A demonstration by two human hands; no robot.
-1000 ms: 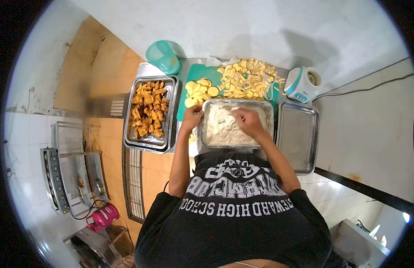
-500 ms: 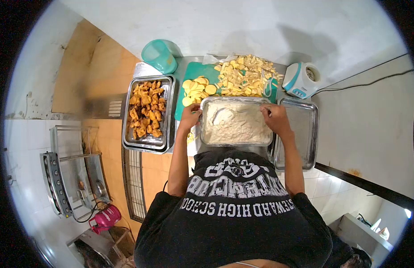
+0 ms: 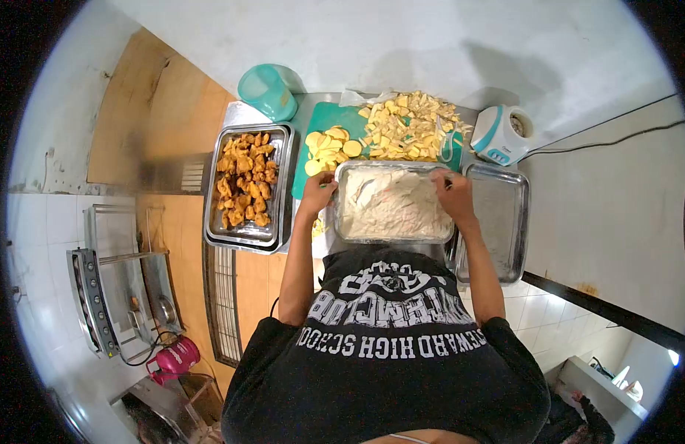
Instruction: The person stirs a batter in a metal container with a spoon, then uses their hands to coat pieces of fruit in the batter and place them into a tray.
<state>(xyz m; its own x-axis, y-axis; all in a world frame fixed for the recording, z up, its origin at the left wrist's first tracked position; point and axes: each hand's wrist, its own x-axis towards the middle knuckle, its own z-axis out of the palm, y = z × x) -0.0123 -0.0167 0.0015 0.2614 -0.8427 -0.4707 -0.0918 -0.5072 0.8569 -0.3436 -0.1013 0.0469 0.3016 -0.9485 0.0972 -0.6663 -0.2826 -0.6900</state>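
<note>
A metal tray filled with a pale, floury mixture sits right in front of my body. My left hand grips the tray's left edge, with fingers curled over the rim. Over the tray's right end, my right hand has its fingers pressed together at the upper right corner, touching the mixture or the rim; what is between them cannot be made out. Just behind the tray lies a green cutting board with round yellow slices and a heap of smaller cut yellow pieces.
Browned fried pieces lie in a metal tray on the left. Another metal tray is at the right, below a white and teal appliance. A teal plastic container stands at the back. A pink gas cylinder is lower left.
The view has shifted slightly. My right hand's fingers have moved a little at the tray's upper right corner, and the mixture's surface looks slightly different. My left hand stays on the rim.
</note>
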